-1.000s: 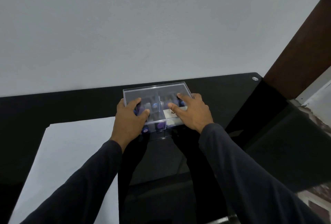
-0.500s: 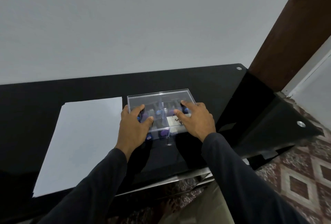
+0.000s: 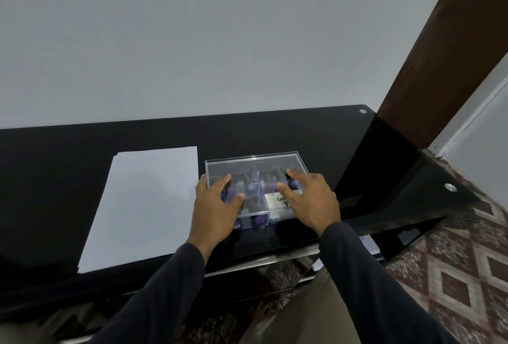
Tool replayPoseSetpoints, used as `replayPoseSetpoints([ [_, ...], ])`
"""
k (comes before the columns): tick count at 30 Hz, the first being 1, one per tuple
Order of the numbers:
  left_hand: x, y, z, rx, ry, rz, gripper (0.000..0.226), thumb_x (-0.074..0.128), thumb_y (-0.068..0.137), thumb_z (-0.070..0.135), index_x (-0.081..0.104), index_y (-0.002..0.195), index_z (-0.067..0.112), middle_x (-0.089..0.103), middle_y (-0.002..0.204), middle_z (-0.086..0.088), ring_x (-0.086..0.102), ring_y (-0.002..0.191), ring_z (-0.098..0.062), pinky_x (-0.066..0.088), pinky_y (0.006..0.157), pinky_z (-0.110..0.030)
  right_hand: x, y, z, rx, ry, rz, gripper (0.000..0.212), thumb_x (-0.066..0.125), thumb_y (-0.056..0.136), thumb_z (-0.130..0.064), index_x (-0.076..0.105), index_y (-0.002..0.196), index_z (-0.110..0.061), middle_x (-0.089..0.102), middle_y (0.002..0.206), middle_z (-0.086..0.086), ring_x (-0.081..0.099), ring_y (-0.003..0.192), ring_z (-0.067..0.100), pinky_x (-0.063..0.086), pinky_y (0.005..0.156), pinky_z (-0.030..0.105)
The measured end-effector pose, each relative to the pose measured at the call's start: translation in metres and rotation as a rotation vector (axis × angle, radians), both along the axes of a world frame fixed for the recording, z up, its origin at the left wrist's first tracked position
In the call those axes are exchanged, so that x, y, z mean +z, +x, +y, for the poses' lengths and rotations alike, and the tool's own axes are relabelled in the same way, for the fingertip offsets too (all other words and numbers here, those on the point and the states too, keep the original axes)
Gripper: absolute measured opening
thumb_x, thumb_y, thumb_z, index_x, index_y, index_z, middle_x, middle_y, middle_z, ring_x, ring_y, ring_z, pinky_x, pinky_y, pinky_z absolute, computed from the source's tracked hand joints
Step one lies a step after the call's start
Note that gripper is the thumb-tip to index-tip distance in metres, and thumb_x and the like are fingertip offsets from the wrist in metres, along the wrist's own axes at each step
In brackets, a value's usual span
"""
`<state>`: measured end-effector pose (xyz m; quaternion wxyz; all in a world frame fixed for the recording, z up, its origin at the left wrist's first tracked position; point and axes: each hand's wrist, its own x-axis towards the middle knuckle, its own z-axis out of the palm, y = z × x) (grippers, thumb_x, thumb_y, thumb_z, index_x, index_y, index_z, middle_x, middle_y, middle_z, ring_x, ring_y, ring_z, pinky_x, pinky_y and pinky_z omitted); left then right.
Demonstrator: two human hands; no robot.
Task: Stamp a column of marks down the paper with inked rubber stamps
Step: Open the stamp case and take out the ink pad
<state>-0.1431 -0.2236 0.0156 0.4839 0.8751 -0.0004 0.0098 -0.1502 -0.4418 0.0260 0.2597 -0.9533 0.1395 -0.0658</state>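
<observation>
The left hand (image 3: pixel 215 206) lay on the near left corner of the clear plastic box (image 3: pixel 257 186), fingers spread and only slightly bent, thumb reaching across the lid. The right hand (image 3: pixel 310 200) did the same on the near right side, fingers flat and splayed on top; both were pressing or resting rather than clutching. The palms covered the box's front corners, so how the lid met the base there could not be seen. Through the plastic showed dark stamps (image 3: pixel 248 188) with purple ends, blurred, their number unclear. A white label (image 3: pixel 277 200) inside read only "Art", the rest behind the right hand. The box sat on the black glass table (image 3: pixel 302 129), just beside the white paper (image 3: pixel 143 206) to its left. Dark sleeves (image 3: pixel 170 288) ran out of frame at the bottom.
</observation>
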Motion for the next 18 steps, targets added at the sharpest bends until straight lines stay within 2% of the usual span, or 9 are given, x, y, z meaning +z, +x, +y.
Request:
replayPoseSetpoints([
  [5,0.001,-0.008,0.0,-0.006,0.01,0.013,0.059,0.066,0.095,0.04,0.048,0.149,0.025,0.022,0.164,-0.006,0.037,0.145,-0.03,0.035,0.115,-0.038,0.001,-0.008,0.0,0.006,-0.007,-0.009,0.059,0.049,0.083,-0.074,0.05,0.134,-0.044,0.046,0.135,0.002,0.058,0.111,0.027,0.044,0.088,0.038],
  [15,0.005,-0.017,-0.005,-0.012,0.031,0.018,0.059,0.066,0.096,0.039,0.047,0.15,0.024,0.022,0.163,-0.006,0.042,0.141,-0.027,0.037,0.113,-0.034,0.0,-0.015,-0.005,0.019,-0.01,-0.014,0.061,0.049,0.084,-0.074,0.05,0.136,-0.043,0.046,0.136,0.003,0.057,0.114,0.027,0.043,0.089,0.038],
  [18,0.006,-0.016,-0.004,-0.02,0.055,0.023,0.059,0.065,0.096,0.04,0.047,0.149,0.024,0.022,0.163,-0.007,0.039,0.143,-0.029,0.035,0.114,-0.036,-0.002,-0.014,-0.009,0.048,0.012,-0.019,0.061,0.051,0.085,-0.071,0.05,0.137,-0.041,0.045,0.137,0.004,0.055,0.116,0.024,0.043,0.089,0.035],
])
